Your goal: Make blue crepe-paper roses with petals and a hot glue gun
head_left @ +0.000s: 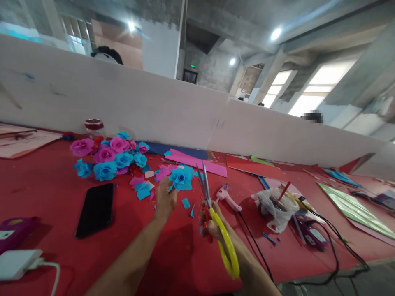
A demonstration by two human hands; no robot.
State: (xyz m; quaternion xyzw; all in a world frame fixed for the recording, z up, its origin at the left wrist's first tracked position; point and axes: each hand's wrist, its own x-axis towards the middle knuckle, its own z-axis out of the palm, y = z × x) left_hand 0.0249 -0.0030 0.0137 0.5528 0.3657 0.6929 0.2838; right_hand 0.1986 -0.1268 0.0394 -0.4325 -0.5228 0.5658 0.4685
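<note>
A white wall (148, 107) is stretched across the middle of the frame, and the whole lower part is filled by a red counter (89, 259). A green sheet (354, 209) is laid on the counter at the right of the frame. At the left of centre, pink, blue and red paper flowers (106, 154) are heaped together. In the lower middle, yellow-handled scissors (219, 236) are gripped in the right hand (212, 222), with the blades pointed upward and parted slightly. A pink strip (200, 163) is seen lying just above the middle of the frame. At the right of centre, a cup (288, 200) with a red straw is partly wrapped in a clear plastic bag (274, 222). A black phone (95, 209) is placed face up in the lower left. Near the centre, a blue flower (181, 178) is held by the fingers of the left hand (166, 199), to the left of the scissor tips. A pink glue gun (228, 199) is laid just right of the scissors. Small blue scraps (185, 203) are scattered below the held flower.
</note>
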